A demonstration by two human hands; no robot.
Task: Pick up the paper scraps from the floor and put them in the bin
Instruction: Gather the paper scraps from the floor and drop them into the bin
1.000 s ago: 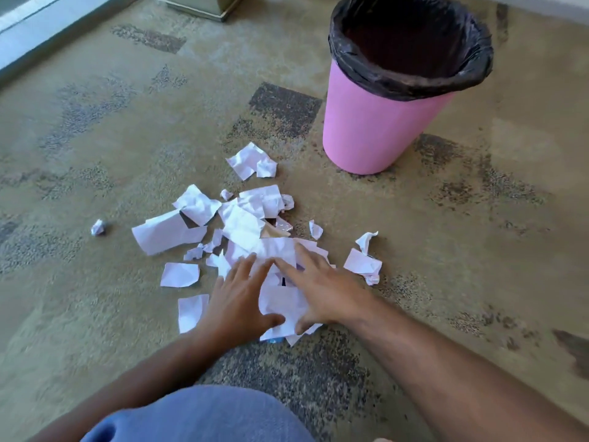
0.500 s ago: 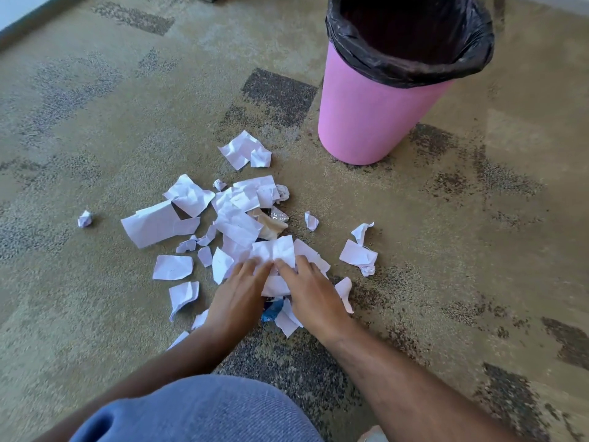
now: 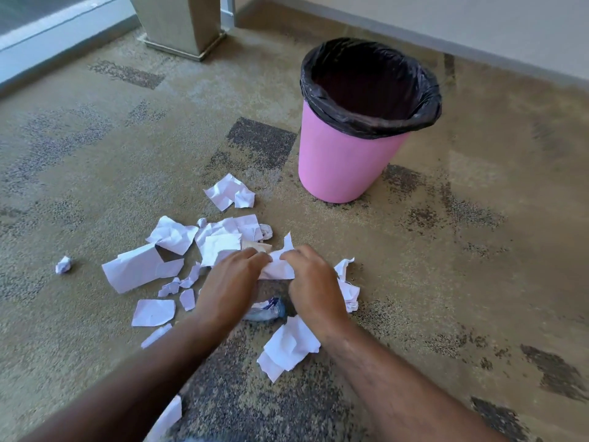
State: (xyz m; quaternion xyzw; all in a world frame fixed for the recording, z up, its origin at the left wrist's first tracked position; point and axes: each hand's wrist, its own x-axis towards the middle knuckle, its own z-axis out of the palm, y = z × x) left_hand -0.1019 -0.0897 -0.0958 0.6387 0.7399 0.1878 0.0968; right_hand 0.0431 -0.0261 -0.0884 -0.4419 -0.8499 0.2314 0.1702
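Note:
Several white paper scraps (image 3: 140, 269) lie scattered on the patterned carpet. My left hand (image 3: 232, 282) and my right hand (image 3: 310, 279) are side by side over the pile, fingers curled, gripping a bunch of white scraps (image 3: 279, 266) between them. A pink bin (image 3: 344, 161) with a black liner stands upright behind and to the right of my hands. A bluish crumpled wrapper (image 3: 266, 309) lies under my hands. One large scrap (image 3: 290, 346) lies near my right wrist.
A small paper ball (image 3: 63, 264) sits apart at the far left. A beige pedestal base (image 3: 185, 27) stands at the back, beside a window ledge (image 3: 47, 36). A wall and skirting (image 3: 446, 36) run behind the bin.
My hands went from lying flat on the scraps to curling round a bunch and drawing it together. The view tilted up, showing more of the bin and the wall.

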